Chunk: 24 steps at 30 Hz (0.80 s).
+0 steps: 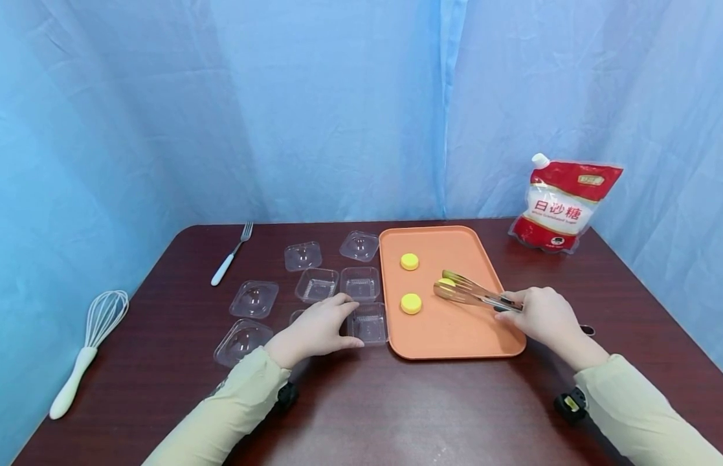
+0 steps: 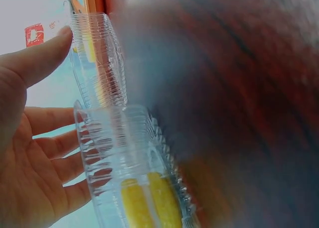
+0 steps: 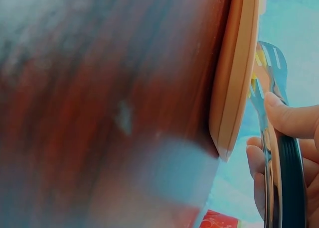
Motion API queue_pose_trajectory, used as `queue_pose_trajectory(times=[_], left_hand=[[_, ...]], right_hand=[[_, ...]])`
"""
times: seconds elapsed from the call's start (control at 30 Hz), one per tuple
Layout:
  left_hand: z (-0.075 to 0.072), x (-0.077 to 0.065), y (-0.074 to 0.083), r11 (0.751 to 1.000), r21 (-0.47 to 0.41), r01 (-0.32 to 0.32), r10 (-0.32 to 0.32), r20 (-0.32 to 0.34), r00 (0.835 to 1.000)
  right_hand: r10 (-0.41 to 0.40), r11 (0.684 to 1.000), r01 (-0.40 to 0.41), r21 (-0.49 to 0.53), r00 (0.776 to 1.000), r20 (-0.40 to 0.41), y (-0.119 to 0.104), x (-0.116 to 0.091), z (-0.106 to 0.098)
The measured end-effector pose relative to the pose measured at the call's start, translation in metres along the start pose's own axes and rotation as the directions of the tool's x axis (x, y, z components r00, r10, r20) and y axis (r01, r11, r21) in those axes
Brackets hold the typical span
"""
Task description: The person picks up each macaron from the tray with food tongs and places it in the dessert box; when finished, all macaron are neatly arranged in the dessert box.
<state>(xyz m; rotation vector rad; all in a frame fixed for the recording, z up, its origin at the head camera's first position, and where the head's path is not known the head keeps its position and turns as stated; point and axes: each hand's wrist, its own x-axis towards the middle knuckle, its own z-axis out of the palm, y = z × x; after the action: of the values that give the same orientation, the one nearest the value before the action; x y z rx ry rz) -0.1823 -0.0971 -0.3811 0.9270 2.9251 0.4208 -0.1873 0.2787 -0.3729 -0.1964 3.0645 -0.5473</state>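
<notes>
My right hand (image 1: pixel 544 317) grips a pair of metal serving tongs (image 1: pixel 478 296) over an orange tray (image 1: pixel 454 336). The tongs' ends straddle a small yellow disc (image 1: pixel 446 282). Two more yellow discs (image 1: pixel 410 303) lie on the tray to the left. My left hand (image 1: pixel 320 327) hovers over clear plastic boxes, fingers spread. Its thumb tip is right at the rim of one clear box (image 1: pixel 369 323) beside the tray. In the left wrist view, a nearer clear box (image 2: pixel 119 138) holds yellow pieces (image 2: pixel 149 200); my hand mostly hides it from the head view.
Behind my left hand stand two more clear boxes (image 1: pixel 317 285). Several clear domed lids (image 1: pixel 254 299) lie left and behind. A fork (image 1: pixel 230 255) and a whisk (image 1: pixel 87 349) lie further left. A red-and-white sugar pouch (image 1: pixel 562 207) stands at the back right, near the blue curtain (image 1: pixel 338 116).
</notes>
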Motion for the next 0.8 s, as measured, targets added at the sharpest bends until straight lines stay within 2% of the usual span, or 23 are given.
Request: queue_pose_trajectory(times=[0.43,0.8], left_hand=[[-0.0021,0.0039,0.0002,1.0,-0.016,0.019,-0.019,0.045,0.999],[-0.002,0.0047,-0.0002,0.999,-0.026,0.022,-0.02,0.052,0.998]], right_hand=[[-0.055,0.997,0.051,-0.051,0.996,-0.074,-0.004,-0.0017,-0.0001],[-0.057,0.997,0.053,-0.048,0.994,-0.09,-0.005,-0.0015,-0.0001]])
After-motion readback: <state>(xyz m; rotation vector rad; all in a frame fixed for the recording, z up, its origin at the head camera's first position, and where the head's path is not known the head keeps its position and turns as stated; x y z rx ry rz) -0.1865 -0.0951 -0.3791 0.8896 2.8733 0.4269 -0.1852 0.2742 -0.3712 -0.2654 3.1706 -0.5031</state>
